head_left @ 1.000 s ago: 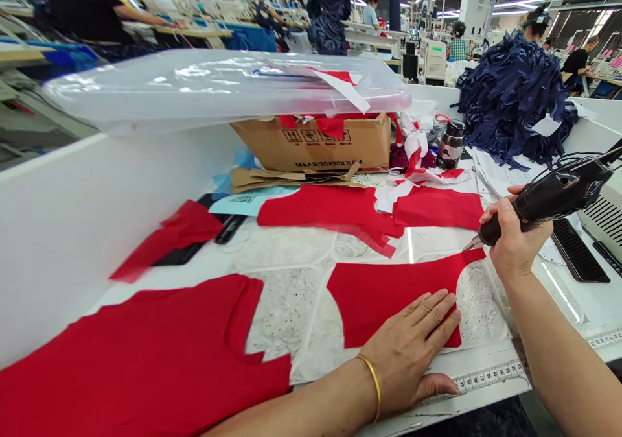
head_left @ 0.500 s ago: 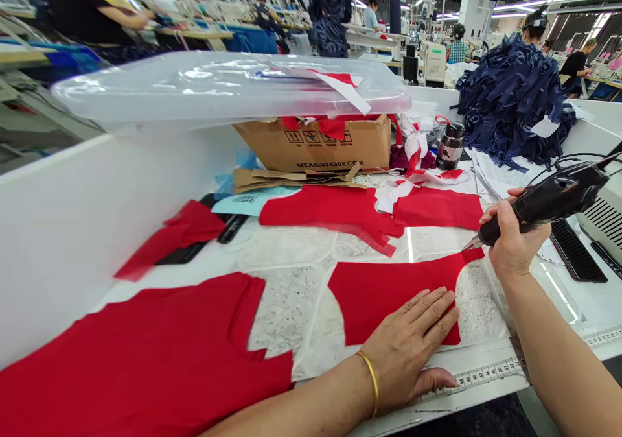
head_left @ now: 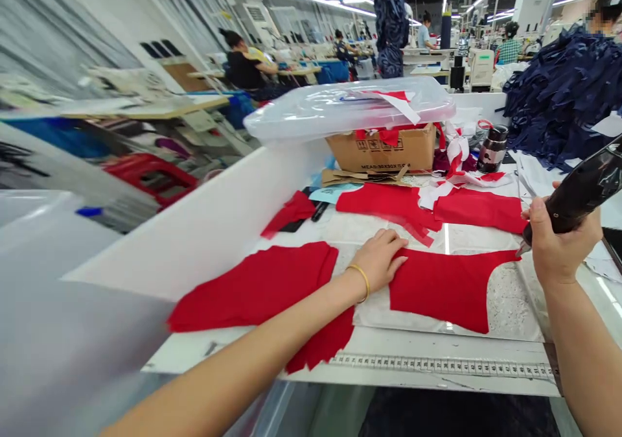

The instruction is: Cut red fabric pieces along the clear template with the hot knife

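- We are at a long white cutting table (head_left: pixel 204 242) in a busy sewing hall, with co-workers (head_left: pixel 245 64) seated at benches around 11 o'clock and a heap of navy cloth strips (head_left: pixel 558 93) at 1 o'clock
- At 12 o'clock a cardboard box (head_left: pixel 381 148) sits under a clear plastic lid (head_left: pixel 340 109), with a steel flask (head_left: pixel 492 148) just to its right
- Our main red cloth piece (head_left: pixel 447 288) lies flat on a patterned sheet (head_left: pixel 510 307) at about 1 o'clock from our near edge, and a second red piece (head_left: pixel 253 288) lies at 10 o'clock, under our left forearm
- Our left hand (head_left: pixel 379 262) is open and pressed flat, its fingertips (head_left: pixel 396 246) touching the red piece's left edge
- Our right hand (head_left: pixel 561 246) is closed around a black electric cutter (head_left: pixel 578 194), its tip (head_left: pixel 522 249) just beside the piece's pointed corner
- We judge that a firm, flat left palm keeps this soft cloth from creeping, and a steady tip keeps the edge clean
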`<state>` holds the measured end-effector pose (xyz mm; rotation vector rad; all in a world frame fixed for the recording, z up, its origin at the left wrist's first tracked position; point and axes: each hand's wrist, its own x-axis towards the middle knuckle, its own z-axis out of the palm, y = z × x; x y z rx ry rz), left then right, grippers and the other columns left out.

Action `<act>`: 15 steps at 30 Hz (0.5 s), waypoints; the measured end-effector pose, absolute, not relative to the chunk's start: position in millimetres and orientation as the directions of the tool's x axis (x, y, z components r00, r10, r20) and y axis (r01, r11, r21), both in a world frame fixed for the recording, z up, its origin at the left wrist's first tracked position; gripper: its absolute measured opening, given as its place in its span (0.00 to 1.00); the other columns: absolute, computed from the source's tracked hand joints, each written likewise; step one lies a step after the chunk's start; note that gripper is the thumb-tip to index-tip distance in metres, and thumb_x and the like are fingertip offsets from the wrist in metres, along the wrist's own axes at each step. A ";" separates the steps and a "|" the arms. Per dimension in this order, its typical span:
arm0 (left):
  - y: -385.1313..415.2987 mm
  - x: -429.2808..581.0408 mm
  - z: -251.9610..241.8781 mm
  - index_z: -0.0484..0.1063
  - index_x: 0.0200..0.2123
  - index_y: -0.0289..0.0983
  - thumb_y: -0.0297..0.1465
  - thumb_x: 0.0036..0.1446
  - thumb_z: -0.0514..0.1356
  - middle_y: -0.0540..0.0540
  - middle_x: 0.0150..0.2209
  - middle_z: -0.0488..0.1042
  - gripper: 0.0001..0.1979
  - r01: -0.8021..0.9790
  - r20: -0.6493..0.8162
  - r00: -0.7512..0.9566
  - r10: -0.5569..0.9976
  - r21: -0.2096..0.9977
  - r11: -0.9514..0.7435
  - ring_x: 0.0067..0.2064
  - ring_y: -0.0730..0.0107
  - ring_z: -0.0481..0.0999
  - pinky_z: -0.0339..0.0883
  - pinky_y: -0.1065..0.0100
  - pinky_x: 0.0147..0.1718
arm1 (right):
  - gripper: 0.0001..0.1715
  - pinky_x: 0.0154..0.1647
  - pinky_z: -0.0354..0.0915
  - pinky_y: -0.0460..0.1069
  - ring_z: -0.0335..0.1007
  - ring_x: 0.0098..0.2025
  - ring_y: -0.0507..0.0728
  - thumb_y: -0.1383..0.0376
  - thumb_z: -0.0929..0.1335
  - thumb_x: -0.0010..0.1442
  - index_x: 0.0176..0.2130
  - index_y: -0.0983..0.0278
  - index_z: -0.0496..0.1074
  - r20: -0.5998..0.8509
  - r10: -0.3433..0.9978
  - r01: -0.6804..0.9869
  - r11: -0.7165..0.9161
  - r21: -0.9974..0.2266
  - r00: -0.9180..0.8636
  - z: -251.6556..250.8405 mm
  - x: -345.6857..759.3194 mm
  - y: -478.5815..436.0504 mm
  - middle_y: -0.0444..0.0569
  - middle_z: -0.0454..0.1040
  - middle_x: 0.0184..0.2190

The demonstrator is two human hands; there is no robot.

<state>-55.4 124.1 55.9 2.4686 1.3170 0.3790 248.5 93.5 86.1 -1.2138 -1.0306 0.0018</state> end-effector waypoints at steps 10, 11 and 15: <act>98.3 -59.2 86.1 0.70 0.26 0.38 0.25 0.53 0.62 0.46 0.38 0.78 0.05 0.702 -0.039 0.480 0.877 0.616 -0.357 0.44 0.62 0.77 0.71 0.60 0.50 | 0.33 0.31 0.65 0.58 0.71 0.42 0.66 0.44 0.71 0.55 0.55 0.54 0.72 0.949 -0.144 0.849 0.498 -0.175 0.280 86.3 251.7 93.9 0.55 0.71 0.42; 92.2 -62.8 90.9 0.70 0.26 0.38 0.26 0.53 0.62 0.47 0.38 0.79 0.05 0.689 -0.059 0.481 0.875 0.642 -0.336 0.43 0.63 0.78 0.72 0.62 0.48 | 0.32 0.29 0.64 0.58 0.70 0.37 0.64 0.45 0.71 0.55 0.55 0.54 0.72 0.951 -0.251 0.876 0.480 -0.038 0.179 86.6 247.3 90.0 0.54 0.71 0.37; 69.7 -81.0 107.0 0.71 0.29 0.37 0.28 0.54 0.61 0.48 0.33 0.79 0.02 0.640 -0.107 0.480 0.871 0.721 -0.264 0.37 0.67 0.79 0.73 0.66 0.41 | 0.20 0.27 0.67 0.51 0.69 0.28 0.55 0.66 0.70 0.58 0.51 0.55 0.71 0.962 -0.027 0.633 0.748 0.200 -0.271 85.1 210.6 67.3 0.46 0.75 0.32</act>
